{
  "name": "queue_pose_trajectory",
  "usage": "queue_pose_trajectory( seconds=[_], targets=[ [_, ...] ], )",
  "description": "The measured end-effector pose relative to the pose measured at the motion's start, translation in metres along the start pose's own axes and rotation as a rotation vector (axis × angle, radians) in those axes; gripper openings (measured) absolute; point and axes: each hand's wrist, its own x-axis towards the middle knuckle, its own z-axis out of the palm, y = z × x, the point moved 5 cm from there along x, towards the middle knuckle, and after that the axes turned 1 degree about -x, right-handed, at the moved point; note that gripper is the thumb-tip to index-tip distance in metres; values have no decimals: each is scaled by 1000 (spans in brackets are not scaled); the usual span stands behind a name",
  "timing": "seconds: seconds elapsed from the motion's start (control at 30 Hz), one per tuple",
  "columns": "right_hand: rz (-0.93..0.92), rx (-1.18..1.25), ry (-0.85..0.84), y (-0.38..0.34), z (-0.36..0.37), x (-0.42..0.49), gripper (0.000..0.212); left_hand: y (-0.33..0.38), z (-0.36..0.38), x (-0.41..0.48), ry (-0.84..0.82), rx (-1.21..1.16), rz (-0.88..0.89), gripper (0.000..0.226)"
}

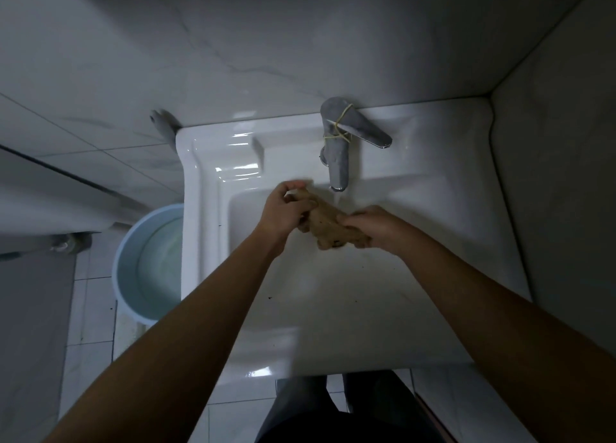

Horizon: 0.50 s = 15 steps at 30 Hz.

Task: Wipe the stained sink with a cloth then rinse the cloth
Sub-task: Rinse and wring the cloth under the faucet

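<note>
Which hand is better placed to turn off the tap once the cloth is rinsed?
Right, probably. The right hand grips the cloth nearer the faucet lever, which juts rightward; the left hand would cross the spout.

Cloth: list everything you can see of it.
The cloth is tan-brown, soft fabric, bunched and twisted into a lumpy roll with a few dark specks near its lower edge. It looks wet. It lies slanted from upper left to lower right, held above the sink basin, just below the faucet spout, where a thin stream seems to run. The left hand grips its upper end, the right hand its lower end. Whether it touches the basin cannot be told.
</note>
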Motion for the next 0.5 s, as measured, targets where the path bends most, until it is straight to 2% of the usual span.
queue_pose_trajectory(
  seconds=[0.07, 0.13, 0.2, 0.27, 0.37, 0.43, 0.5],
  targets=[
    [-96, 27, 116, -5, -9, 3, 9, 4, -1, 1, -1, 177, 46, 35],
    [-168, 122, 177, -11, -14, 1, 17, 1, -3, -2, 45, 312, 57, 32],
    [-202, 229, 139, -17, -9, -2, 19, -9, -5, -4, 130, 353, 35, 28],
    [-221, 355, 59, -23, -2, -2, 9, -18, -1, -3, 202, 347, 17, 24],
    [-107, 580, -99, -28, 9, -1, 24, -30, 14, 2, 215, 104, -138, 25],
    [-33, 710, -202, -28, 14, 0, 27, -33, 27, 5, 119, -152, -305, 38],
    [-6, 732, -244, -24, 14, 5, 27, -33, 39, 7, -11, -395, -414, 55]
  ],
)
